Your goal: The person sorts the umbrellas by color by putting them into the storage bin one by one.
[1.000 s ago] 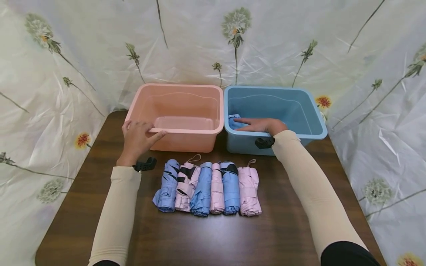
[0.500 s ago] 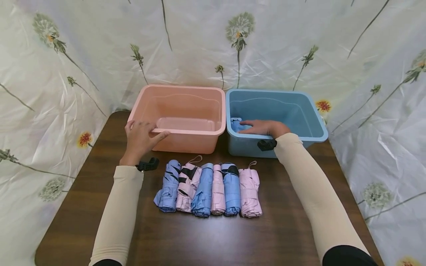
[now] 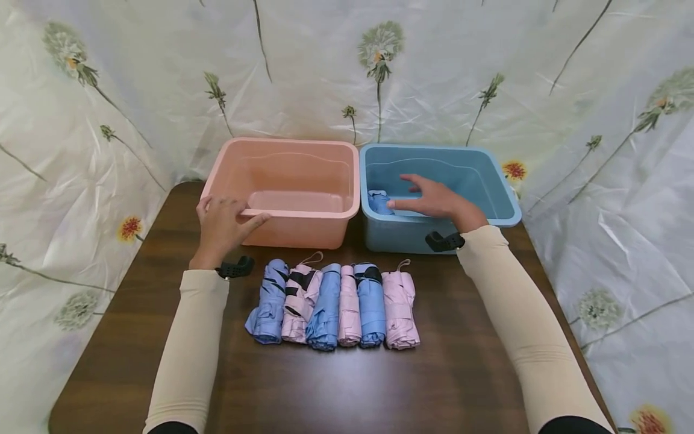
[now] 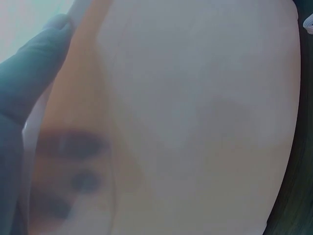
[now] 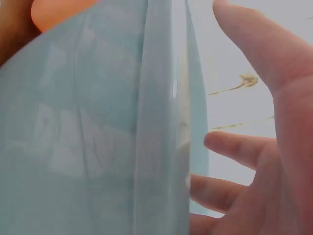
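Observation:
My left hand [image 3: 223, 229] holds the near rim of the pink plastic bin [image 3: 293, 230]. In the left wrist view its fingers show dimly through the bin wall, and the thumb [image 4: 41, 61] lies along the rim. Over the blue plastic bin [image 3: 412, 236] my right hand [image 3: 434, 199] hovers with thumb and fingers spread, holding nothing. Just left of it, a folded blue umbrella [image 3: 379, 202] lies at the bin's left end, partly hidden by the near rim. The right wrist view shows the spread fingers [image 5: 234, 147] beyond the blue rim.
Several folded umbrellas lie side by side in front of the bins on the brown table [image 3: 336, 398], blue ones [image 3: 325, 310] alternating with pink ones [image 3: 401, 310]. A flowered sheet [image 3: 303, 72] hangs behind and at both sides.
My right hand has let go of the blue umbrella in the blue bin, spread its fingers and lifted slightly to the right. The left hand stays on the pink rim.

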A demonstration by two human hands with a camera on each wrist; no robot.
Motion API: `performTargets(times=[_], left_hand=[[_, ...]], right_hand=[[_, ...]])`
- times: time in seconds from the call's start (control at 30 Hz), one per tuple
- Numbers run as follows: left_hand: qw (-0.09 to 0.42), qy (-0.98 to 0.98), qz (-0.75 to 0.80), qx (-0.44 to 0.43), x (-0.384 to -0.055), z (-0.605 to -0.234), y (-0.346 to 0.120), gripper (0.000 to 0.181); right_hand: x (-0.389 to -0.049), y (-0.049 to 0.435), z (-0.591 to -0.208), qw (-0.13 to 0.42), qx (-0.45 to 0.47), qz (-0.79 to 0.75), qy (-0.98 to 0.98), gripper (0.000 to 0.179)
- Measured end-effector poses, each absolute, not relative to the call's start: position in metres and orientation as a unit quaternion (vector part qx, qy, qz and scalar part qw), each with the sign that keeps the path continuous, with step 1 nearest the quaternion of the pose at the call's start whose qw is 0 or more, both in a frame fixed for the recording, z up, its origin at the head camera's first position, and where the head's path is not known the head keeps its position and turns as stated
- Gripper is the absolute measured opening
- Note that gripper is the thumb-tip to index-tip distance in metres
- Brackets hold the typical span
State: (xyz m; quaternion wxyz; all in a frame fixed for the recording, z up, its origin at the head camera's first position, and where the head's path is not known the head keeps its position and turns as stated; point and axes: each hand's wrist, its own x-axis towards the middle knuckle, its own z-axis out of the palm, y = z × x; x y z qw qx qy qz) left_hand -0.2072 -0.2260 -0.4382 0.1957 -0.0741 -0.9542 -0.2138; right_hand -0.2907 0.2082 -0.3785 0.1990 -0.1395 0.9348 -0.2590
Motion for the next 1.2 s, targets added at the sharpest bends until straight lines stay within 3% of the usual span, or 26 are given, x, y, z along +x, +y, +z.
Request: performTargets(times=[0.73, 1.2], left_hand=[[0.210, -0.948, -0.221, -0.088, -0.206, -0.437, -0.224, 0.049], [0.204, -0.950, -0.221, -0.083, -0.206, -0.438, -0.224, 0.052]], right_hand=[[-0.227, 0.232, -0.364, 0.058, -0.125, -0.346, 0.928, 0.090], [-0.176, 0.229, -0.362, 0.011, -0.127, -0.410, 0.903, 0.079]])
